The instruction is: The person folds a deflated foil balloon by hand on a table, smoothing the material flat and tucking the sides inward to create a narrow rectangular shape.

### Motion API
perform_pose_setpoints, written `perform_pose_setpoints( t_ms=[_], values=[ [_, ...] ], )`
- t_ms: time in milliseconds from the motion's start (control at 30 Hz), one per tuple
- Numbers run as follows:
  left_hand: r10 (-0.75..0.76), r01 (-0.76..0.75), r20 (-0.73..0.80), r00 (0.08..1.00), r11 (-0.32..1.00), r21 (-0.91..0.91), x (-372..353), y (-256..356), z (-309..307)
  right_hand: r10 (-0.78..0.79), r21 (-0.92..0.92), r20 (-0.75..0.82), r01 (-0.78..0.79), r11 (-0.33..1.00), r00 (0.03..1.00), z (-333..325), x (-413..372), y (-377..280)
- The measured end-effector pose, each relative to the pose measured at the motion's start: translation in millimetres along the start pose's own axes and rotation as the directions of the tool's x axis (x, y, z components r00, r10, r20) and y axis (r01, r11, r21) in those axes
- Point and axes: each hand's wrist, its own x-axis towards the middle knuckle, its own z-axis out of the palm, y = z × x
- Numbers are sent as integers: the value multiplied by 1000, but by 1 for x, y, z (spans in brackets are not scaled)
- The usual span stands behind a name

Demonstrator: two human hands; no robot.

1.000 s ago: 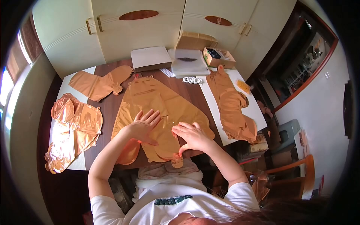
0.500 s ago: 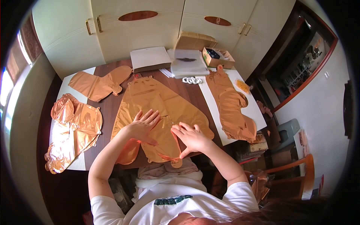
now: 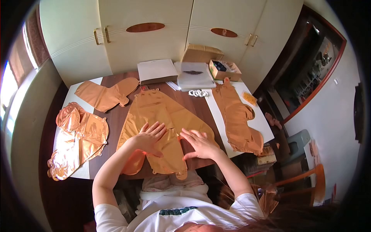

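Observation:
A large flat copper-coloured foil balloon (image 3: 154,112) lies spread on the table in front of me, its narrow end towards my lap. My left hand (image 3: 150,138) rests palm down on its left part, fingers stretched out. My right hand (image 3: 199,144) lies at the right side of the lower section, fingers spread and the thumb apart, touching the foil's edge. Between the hands the foil (image 3: 170,154) is smooth with some creases. A rounded orange-tinted foil flap (image 3: 134,162) shows beneath my left forearm.
More flat foil balloons lie left (image 3: 102,94), near left (image 3: 81,135) and right (image 3: 235,116) on the table. Along the back stand a white stack (image 3: 156,70), clear plastic sleeves (image 3: 195,79) and an open box (image 3: 225,70). White rings (image 3: 198,93) and a yellow packet (image 3: 249,98) lie nearby.
The foil edge that was raised beside my right hand now lies flat. My right-hand fingers have spread out and moved slightly right; my left hand stays on the foil. The view has shifted slightly.

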Motion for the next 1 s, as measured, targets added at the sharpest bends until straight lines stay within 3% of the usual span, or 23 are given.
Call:
perform_pose_setpoints(
  t_ms=[67,100,1000],
  values=[
    [3,-3,5,1000,1000,5,0,1,-1,-1,-102,-105,-10,995,994,15,2,14],
    [2,-2,4,1000,1000,6,0,2,-1,-4,-173,-81,-10,985,997,18,0,17],
    [52,-50,-53,997,998,47,-1,15,6,46,-124,-107,-59,991,993,26,-32,16]
  ],
)
